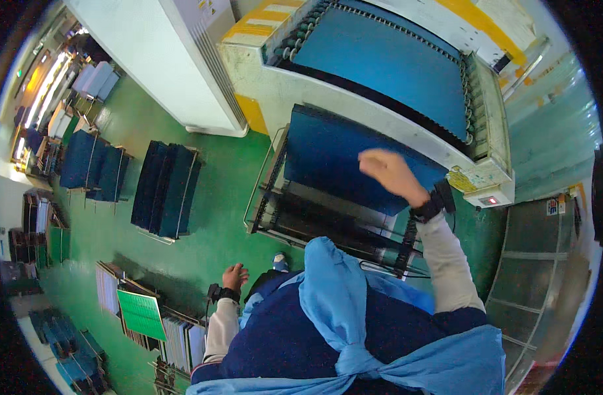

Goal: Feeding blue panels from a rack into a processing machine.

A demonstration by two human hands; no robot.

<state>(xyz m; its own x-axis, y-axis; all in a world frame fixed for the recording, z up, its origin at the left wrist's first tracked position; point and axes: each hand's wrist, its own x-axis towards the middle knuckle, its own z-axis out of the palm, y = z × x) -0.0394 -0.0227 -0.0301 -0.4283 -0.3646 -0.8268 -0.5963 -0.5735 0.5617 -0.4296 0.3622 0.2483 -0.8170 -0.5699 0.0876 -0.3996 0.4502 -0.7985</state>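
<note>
My right hand (385,172) is held over a dark blue panel (334,155), its fingers pointing left and slightly blurred; nothing shows in it. I cannot tell whether it touches the panel. This panel leans at the far side of a metal slotted rack (314,220) that stands in front of me. My left hand (235,276) hangs low at my left side, above the green floor, with loosely bent fingers and nothing in it. Both wrists wear black bands.
Beyond the rack stands a roller machine (275,82) with a large blue panel (387,62) on its rollers. A white cabinet (176,59) rises at the far left. More racks of dark panels (166,189) and a green panel (141,315) stand left. A grey shelf (531,263) is right.
</note>
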